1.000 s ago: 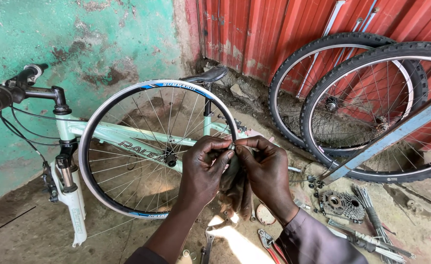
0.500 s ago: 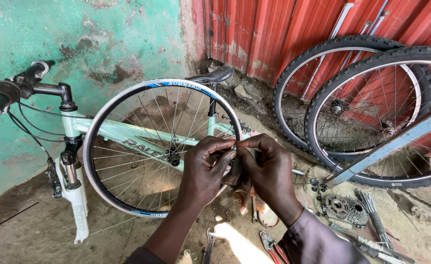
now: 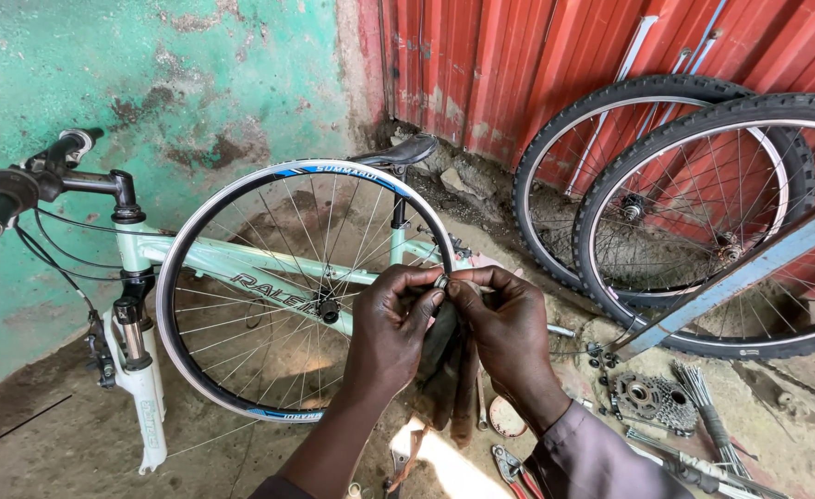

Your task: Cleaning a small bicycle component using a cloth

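At three o'clock on the rim (image 3: 269, 177), both hands meet over one small spot. The left hand (image 3: 391, 323) and the right hand (image 3: 511, 323) each pinch with thumb and forefinger, tips almost touching, on a small pale part at the rim's edge. It is too small to tell whether this is a spoke nipple or the end of a strip. Both grips are narrow and closed on that part; the other fingers curl loosely. A dark strip (image 3: 455, 374) hangs from under the hands toward six o'clock.

The wheel stands upright with no tyre on it, its hub (image 3: 326, 307) at the centre and its spokes all in place. It stands in front of a pale green bike frame (image 3: 139, 249). The handlebar (image 3: 19, 189) is out at nine o'clock and the saddle (image 3: 405, 150) at one o'clock.

This looks like fine fitting work at the rim edge, with the small part being seated or turned by fingertip. The next move likely calls for a steady wheel, a firm pinch and a small, exact motion of the fingertips, so the part does not slip away.

Further out, at two to three o'clock, two tyred wheels (image 3: 555, 166) lean on a red corrugated wall (image 3: 481, 65), with a blue bar (image 3: 749, 268) across them. On the ground at four o'clock lie a cassette (image 3: 652, 397), loose spokes (image 3: 703, 407) and pliers (image 3: 513, 462).
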